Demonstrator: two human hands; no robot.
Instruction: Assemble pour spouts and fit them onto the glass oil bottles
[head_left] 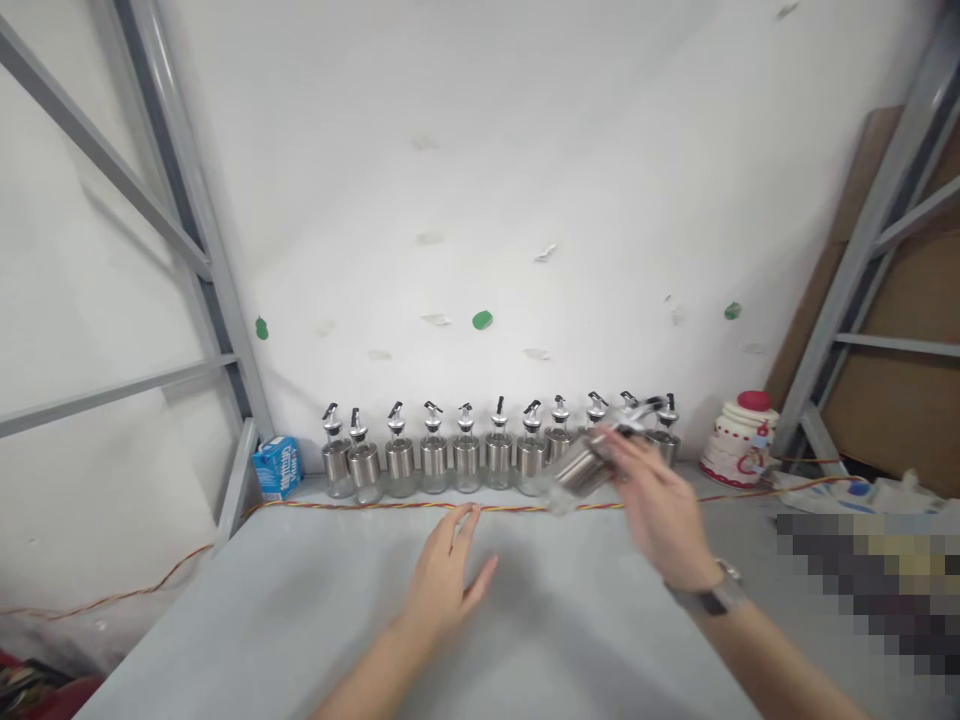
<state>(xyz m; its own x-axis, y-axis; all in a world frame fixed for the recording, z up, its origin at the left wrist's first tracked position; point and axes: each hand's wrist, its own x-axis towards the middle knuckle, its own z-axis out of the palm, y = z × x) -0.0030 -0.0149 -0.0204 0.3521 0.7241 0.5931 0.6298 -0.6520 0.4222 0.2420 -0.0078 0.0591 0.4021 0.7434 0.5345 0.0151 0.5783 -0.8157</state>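
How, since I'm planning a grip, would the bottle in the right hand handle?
The bottle is probably rigid and breakable, given its glassy base. Its smooth metal sleeve may feel slippery. Round sides could let it roll.

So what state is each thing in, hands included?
Held bottle: tilted, blurred
Right hand: closed around that bottle
Left hand: open, empty
Bottle row: upright, spouts fitted
Blue box: standing; closure unclear
Jar: upright, red top on
Cord: stretched along the row
Wristband: worn, right wrist

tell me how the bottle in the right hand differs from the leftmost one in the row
The held bottle tilts; the leftmost bottle stands upright. The held bottle is in the right hand; the leftmost bottle rests untouched on the table. Both have a metal sleeve and clear base.
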